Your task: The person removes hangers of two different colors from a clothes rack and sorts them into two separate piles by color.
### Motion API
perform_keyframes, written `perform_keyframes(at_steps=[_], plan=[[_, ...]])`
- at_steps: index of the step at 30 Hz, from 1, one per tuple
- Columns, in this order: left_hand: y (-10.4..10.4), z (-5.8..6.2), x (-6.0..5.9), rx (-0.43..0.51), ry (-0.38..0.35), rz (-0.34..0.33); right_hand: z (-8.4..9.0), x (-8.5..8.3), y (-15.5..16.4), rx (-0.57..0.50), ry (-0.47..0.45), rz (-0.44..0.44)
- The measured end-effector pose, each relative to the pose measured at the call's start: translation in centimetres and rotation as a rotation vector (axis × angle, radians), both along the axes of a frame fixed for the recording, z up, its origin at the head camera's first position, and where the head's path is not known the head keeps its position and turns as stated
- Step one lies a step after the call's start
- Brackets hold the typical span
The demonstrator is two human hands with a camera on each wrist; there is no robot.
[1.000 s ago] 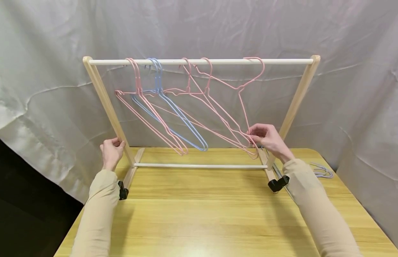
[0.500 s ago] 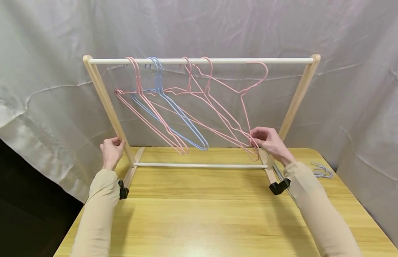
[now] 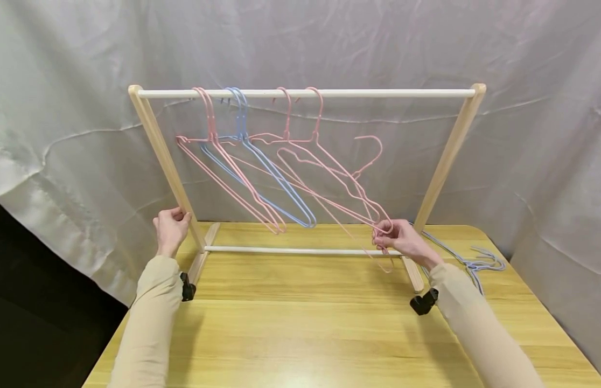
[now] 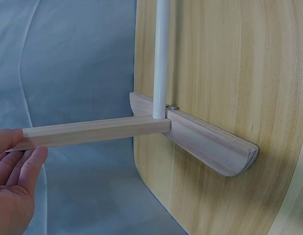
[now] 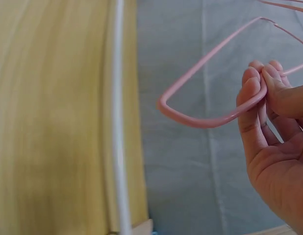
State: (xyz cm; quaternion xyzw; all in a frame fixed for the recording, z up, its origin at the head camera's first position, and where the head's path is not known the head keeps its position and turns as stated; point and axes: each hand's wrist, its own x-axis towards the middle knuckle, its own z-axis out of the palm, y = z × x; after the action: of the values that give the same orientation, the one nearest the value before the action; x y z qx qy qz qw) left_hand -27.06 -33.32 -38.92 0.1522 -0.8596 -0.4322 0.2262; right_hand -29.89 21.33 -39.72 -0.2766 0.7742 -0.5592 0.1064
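The right hand (image 3: 399,240) is pinched on the lower corner of a pink hanger (image 3: 329,178), with the wire held between thumb and fingertips (image 5: 254,78). This hanger is off the top rail (image 3: 305,93); its hook (image 3: 370,148) hangs free in the air above and to the left of the right hand, below the rail. The hanger is tilted, with its bottom end just above the lower rail (image 3: 300,250).

The left hand (image 3: 170,229) is curled round the left post (image 3: 162,156) of the rack, near its base. In the left wrist view the fingers (image 4: 24,166) are seen lying along the post, beside the foot (image 4: 205,142).

Further along the top rail, up and to the left of the right hand, other pink hangers (image 3: 218,161) and a blue hanger (image 3: 271,178) are hung. Behind and to the right of the right hand, more blue hangers (image 3: 475,261) are laid on the bench (image 3: 300,334).

For the step to be done well, the rack is best kept steadied by the left hand while the freed hanger is moved. The pinch should be kept firm, since the thin wire is likely to swing. The loose hook should be kept apart from the neighbouring hangers, which lie close and could be snagged.

No brand, label or readable writing is shown on any item.
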Motion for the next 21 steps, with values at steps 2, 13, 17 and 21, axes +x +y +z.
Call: perform_keyframes(at_steps=[2, 13, 17, 21], plan=[[0.0, 0.0, 0.0, 0.001, -0.001, -0.001, -0.9, 0.2, 0.0, 0.008, -0.034, 0.036], [0.1, 0.0, -0.1, -0.002, 0.024, 0.005, -5.5, 1.7, -0.9, 0.052, -0.257, 0.222], [0.1, 0.0, -0.1, -0.009, 0.021, 0.011, -6.6, 1.9, -1.3, 0.029, -0.305, 0.307], [0.1, 0.0, -0.1, -0.026, 0.024, 0.013, -7.3, 2.1, -1.8, 0.038, -0.35, 0.367]])
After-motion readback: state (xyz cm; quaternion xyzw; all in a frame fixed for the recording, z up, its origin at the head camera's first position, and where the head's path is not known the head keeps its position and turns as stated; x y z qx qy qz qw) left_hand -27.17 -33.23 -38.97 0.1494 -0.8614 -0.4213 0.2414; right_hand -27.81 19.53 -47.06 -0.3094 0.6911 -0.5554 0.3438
